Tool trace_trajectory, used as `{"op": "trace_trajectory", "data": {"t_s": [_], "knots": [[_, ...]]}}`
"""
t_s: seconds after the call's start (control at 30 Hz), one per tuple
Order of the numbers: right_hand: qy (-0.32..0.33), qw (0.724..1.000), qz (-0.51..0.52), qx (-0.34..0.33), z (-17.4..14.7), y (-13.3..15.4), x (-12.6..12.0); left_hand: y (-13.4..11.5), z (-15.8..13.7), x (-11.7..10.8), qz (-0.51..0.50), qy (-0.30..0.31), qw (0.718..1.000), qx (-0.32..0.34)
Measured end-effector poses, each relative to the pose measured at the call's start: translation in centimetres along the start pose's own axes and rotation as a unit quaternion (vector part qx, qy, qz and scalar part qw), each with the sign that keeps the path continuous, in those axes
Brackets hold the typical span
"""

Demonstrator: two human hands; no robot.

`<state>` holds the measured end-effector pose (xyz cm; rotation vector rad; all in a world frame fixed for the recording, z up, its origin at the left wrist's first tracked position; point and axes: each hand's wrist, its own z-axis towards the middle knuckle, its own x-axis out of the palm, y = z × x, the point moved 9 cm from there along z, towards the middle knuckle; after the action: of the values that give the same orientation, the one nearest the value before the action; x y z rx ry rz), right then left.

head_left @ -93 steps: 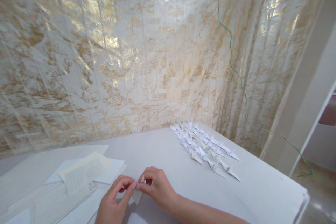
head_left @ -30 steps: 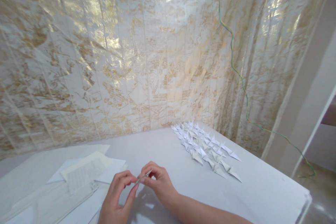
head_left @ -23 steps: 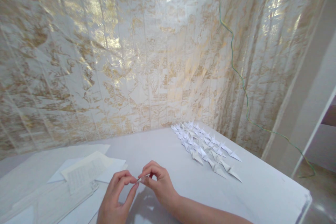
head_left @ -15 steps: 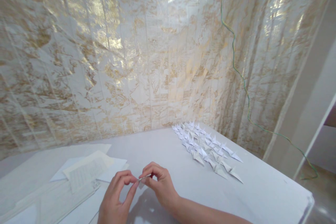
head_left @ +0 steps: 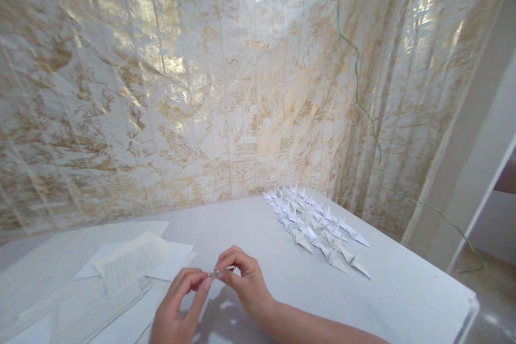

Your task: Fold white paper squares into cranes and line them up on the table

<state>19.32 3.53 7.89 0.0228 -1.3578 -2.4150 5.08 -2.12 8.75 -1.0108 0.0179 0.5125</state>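
Between both hands, just above the white table (head_left: 237, 231), is a small folded piece of paper (head_left: 213, 274), seen nearly edge-on. My left hand (head_left: 180, 301) pinches its left end between thumb and fingertips. The fingertips of my right hand (head_left: 244, 279) are closed on its right end. Most of the paper is hidden by the fingers, so its exact shape cannot be made out. Several folded white paper cranes (head_left: 310, 226) stand in rows on the table, beyond and to the right of my right hand.
Loose sheets and a printed page (head_left: 133, 258) overlap in a pile at the table's left. A gold-patterned curtain (head_left: 226, 91) hangs behind the table. Down its right side runs a thin green cord (head_left: 357, 80). The table's right corner (head_left: 473, 303) shows at lower right.
My left fingers have shifted slightly and the folded paper now lies a little flatter between the hands. The view has moved slightly; the cranes and sheets stay in place.
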Motion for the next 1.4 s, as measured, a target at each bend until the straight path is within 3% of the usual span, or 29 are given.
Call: {"op": "trace_trajectory", "data": {"t_s": [0.43,0.57,0.77,1.13,1.4], "knots": [[0.007,0.999,-0.034,0.006,0.0,-0.3,0.0,2.0,0.3,-0.4,0.014,-0.005,1.0,-0.003],[0.013,0.999,-0.031,0.019,0.0,-0.5,0.1,2.0,0.4,-0.3,0.017,0.022,1.0,0.008],[0.012,0.999,-0.024,0.032,0.0,-0.9,-0.1,1.1,0.2,-0.5,-0.001,0.01,1.0,-0.01],[0.006,0.993,0.038,0.115,0.2,-3.3,0.2,3.6,-0.3,-0.1,-0.055,-0.007,0.987,-0.15],[0.021,0.99,0.001,0.141,-0.2,-3.3,0.5,5.3,0.2,0.3,-0.045,0.045,0.986,-0.157]]}}
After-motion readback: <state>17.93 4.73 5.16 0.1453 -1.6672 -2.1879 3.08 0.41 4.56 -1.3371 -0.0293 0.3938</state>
